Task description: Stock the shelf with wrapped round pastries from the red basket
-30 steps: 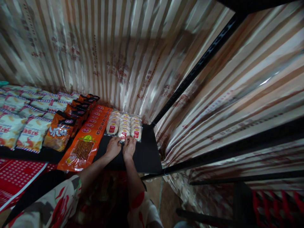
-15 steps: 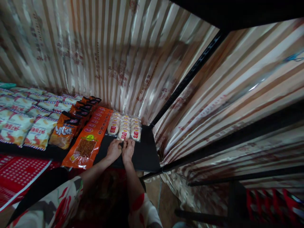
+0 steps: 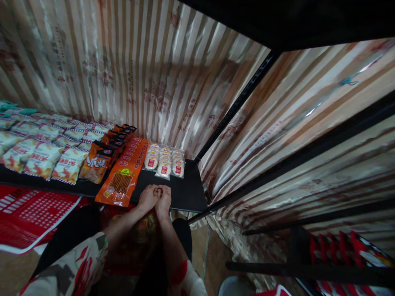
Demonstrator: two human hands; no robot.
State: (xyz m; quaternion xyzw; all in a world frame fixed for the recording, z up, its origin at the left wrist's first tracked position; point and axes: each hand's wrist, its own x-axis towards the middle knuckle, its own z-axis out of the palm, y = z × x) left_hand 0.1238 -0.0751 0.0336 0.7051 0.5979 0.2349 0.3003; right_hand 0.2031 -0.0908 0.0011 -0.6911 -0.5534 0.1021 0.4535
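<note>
My left hand (image 3: 148,198) and my right hand (image 3: 163,200) rest side by side on the front edge of a black shelf (image 3: 189,193), knuckles touching and fingers curled under. Whatever the fingers hold, if anything, is hidden. Just beyond them lie three rows of clear packs of round pale rice cakes with red labels (image 3: 165,161), a hand's width away. A row of long orange snack packs (image 3: 125,174) lies to the left of my left hand.
Dark orange bags (image 3: 97,161) and several white snack bags (image 3: 40,154) fill the shelf to the left. A red basket (image 3: 33,211) sits below left. Striped plastic sheeting (image 3: 154,74) lines the back and right. A black upright post (image 3: 237,102) stands at the corner.
Both hands have drawn back from the front rice cake pack to the shelf's front edge. The camera has pulled back and tilted down, showing more floor.
</note>
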